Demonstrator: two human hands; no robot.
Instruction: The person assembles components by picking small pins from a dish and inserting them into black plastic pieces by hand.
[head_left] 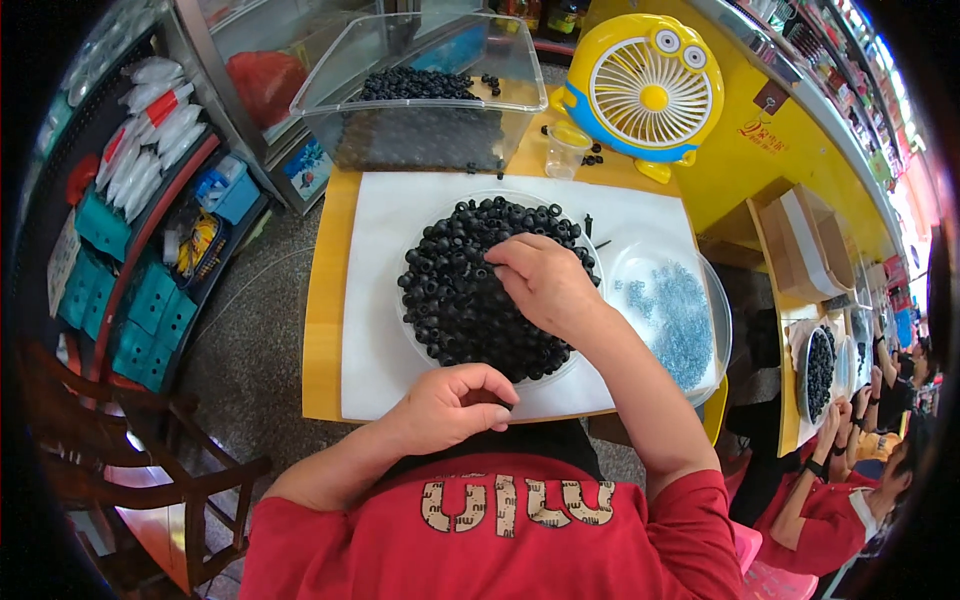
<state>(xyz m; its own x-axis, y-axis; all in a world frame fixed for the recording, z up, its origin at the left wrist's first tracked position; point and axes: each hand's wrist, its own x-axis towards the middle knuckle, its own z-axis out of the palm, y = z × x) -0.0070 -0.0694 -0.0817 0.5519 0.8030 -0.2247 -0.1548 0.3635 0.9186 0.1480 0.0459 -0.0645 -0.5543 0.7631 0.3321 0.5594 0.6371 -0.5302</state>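
Note:
A round, shallow clear tray [405, 331] is heaped with small black ring-like pieces [450, 270], each with a hole. Over the right half of the heap is my right hand [550, 285], its thumb and fingertips pressed together. Whatever lies between those fingertips is too small to make out. My left hand [450, 408] is at the tray's near edge, with curled fingers and the thumb meeting the forefinger; any piece in it is hidden. To the right stands a second clear round dish [722, 315] with tiny pale-blue translucent pieces [675, 320].
A white sheet [368, 300] covers the wooden table [322, 330]. Behind the tray stands a clear bin [420, 135] of black pieces, a plastic cup [565, 155] and a yellow fan [650, 90]. Shelves [150, 290] line the left. Another person [815, 500] sits at a table on the right.

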